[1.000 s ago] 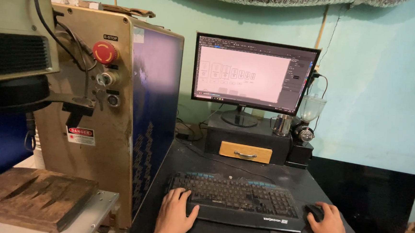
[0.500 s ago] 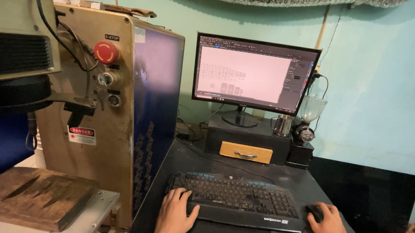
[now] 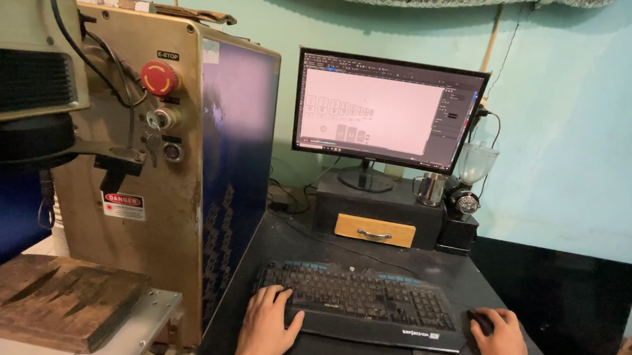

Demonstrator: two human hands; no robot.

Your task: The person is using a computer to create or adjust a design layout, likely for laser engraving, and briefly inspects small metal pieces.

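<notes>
A black keyboard (image 3: 367, 305) lies on the dark desk (image 3: 369, 257) in front of me. My left hand (image 3: 266, 328) rests on the keyboard's left end, fingers spread over the keys. At the keyboard's right end my right hand (image 3: 503, 346) covers a black mouse (image 3: 481, 323), fingers curled over it. Behind stands a monitor (image 3: 386, 109) showing a pale drawing page with small shapes, raised on a black box with a yellow drawer front (image 3: 373, 230).
A tall beige machine cabinet (image 3: 177, 169) with a red round stop button (image 3: 160, 78) stands left of the desk. A worn wooden block (image 3: 45, 307) lies on its metal bed. A small grinder-like device (image 3: 469, 187) and a metal cup (image 3: 429, 188) sit right of the monitor. Turquoise wall behind.
Both hands stay on keyboard and mouse. The view has shifted slightly; nothing else visibly moved.
</notes>
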